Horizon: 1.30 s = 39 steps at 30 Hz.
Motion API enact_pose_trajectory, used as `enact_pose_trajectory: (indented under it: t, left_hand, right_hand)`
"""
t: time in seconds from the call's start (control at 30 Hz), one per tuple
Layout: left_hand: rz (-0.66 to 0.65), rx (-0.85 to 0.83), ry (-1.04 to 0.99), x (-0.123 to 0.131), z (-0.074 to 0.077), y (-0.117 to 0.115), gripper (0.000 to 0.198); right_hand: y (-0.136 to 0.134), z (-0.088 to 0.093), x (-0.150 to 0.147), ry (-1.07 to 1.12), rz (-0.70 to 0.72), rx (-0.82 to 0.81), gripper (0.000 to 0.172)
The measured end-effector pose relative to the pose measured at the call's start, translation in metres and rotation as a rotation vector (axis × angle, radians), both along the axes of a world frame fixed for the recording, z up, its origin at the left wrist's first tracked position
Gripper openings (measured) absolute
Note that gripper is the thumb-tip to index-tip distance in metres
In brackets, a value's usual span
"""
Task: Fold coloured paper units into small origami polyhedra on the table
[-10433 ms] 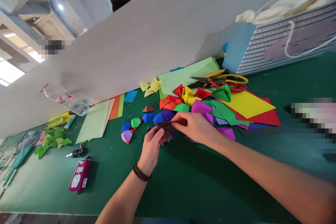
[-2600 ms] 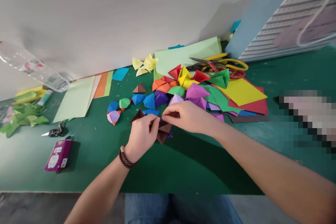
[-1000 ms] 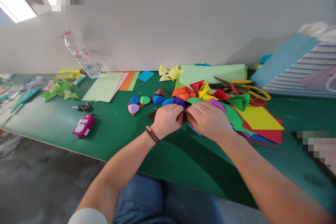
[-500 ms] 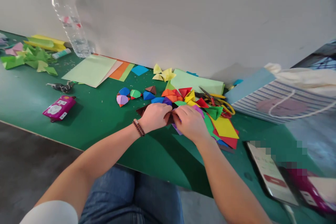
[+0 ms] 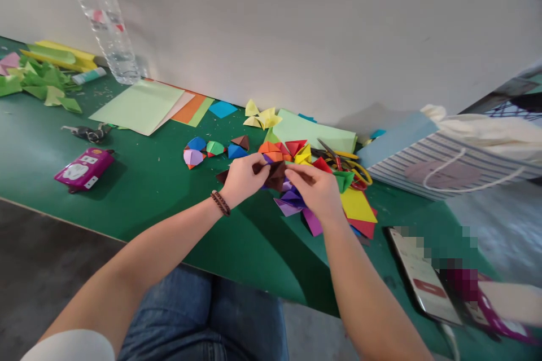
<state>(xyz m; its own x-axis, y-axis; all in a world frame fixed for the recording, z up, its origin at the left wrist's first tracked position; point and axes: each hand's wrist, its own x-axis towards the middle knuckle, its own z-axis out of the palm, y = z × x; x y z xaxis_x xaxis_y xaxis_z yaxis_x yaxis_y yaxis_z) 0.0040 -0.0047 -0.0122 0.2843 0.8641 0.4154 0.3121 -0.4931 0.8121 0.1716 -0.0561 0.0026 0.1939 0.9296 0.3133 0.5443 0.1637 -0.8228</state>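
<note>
What a moment at the table: the left hand (image 5: pixel 243 177) and right hand (image 5: pixel 313 189) pinched a dark brown origami piece (image 5: pixel 276 176) between them, right above purple folded paper (image 5: pixel 288 204)! Just beyond, red and orange folded pieces (image 5: pixel 271 152) crowded together, yellow-handled scissors (image 5: pixel 342 163) lay beside them, and a striped gift bag (image 5: pixel 406 166) sat at the right on the green cutting mat (image 5: pixel 139 180).

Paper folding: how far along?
Done: several folded units, including a lilac-and-orange unit and a brown pyramid. In hand: a dark brown folded piece, held by the left hand and right hand. Left: flat sheets, pale green and yellow, lie unfolded; total needed unclear.
</note>
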Motion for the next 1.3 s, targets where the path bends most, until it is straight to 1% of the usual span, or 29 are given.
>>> enact_pose_trajectory:
  t: [0.1,0.2,0.4,0.57,0.73,0.87,0.97,1.03,1.1,1.2,1.3]
  left_hand:
    - [-0.008,-0.025,-0.029,0.002,-0.003,0.000,0.015]
    - [-0.043,-0.057,-0.031,0.004,-0.006,-0.001,0.014]
    - [-0.063,-0.121,0.046,0.006,-0.006,-0.005,0.006]
    - [-0.108,-0.102,0.063,0.005,-0.007,-0.003,0.009]
    - [-0.075,-0.041,0.142,0.003,-0.004,-0.001,0.014]
    - [-0.019,0.037,0.274,0.002,-0.001,-0.004,0.018]
    - [0.006,0.139,0.381,0.001,0.002,-0.006,0.019]
    - [-0.014,0.214,0.447,-0.001,0.003,-0.004,0.018]
    - [-0.063,0.261,0.491,-0.003,0.004,-0.001,0.016]
    - [-0.144,0.237,0.478,-0.004,0.003,0.005,0.018]
    - [-0.182,0.192,0.433,-0.003,0.001,0.006,0.022]
  right_hand:
    - [0.000,-0.003,-0.004,-0.148,-0.051,0.034,0.022]
    - [0.001,-0.007,-0.006,-0.232,-0.086,0.061,0.019]
    - [0.003,-0.009,-0.004,-0.389,-0.033,0.106,0.014]
    - [0.001,-0.007,-0.003,-0.486,-0.001,0.148,0.013]
    - [0.000,-0.008,-0.006,-0.493,-0.027,0.174,0.011]
    - [-0.001,-0.007,-0.008,-0.482,-0.035,0.158,0.012]
    - [-0.002,-0.006,-0.008,-0.486,-0.033,0.150,0.013]
    - [-0.002,-0.006,-0.007,-0.489,-0.022,0.144,0.013]
    - [-0.001,-0.007,-0.007,-0.488,-0.006,0.130,0.013]
    - [0.000,-0.008,-0.007,-0.477,0.024,0.098,0.014]
    - [-0.001,-0.008,-0.008,-0.450,0.032,0.084,0.014]
